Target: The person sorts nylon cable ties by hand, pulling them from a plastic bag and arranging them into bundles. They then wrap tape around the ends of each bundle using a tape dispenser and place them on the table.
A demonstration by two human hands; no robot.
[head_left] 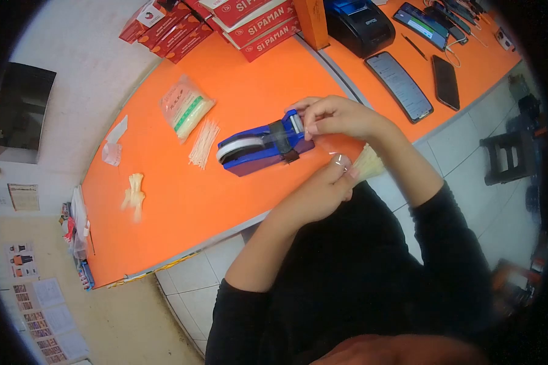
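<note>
My left hand (338, 179) is closed around a fanned, pale yellowish bundle (369, 163), partly hidden by the fingers and my right forearm. My right hand (335, 115) pinches the end of the clear tape at the cutter of a blue tape dispenser (256, 159). A transparent strip seems to hang between my two hands. The dispenser stands on the orange table with a white-cored roll (240, 146) in it. Beside it lies a loose pile of thin, pale sticks (204, 144). Similar pale bundles (134, 196) rest further left.
A clear plastic packet with a green band (187, 112) lies behind the sticks. Red boxes (265, 33) are stacked at the back. A black receipt printer (359, 27) and several phones, one with a lit screen (400, 86), occupy the right side. Crumpled paper (111, 153) sits near the left edge.
</note>
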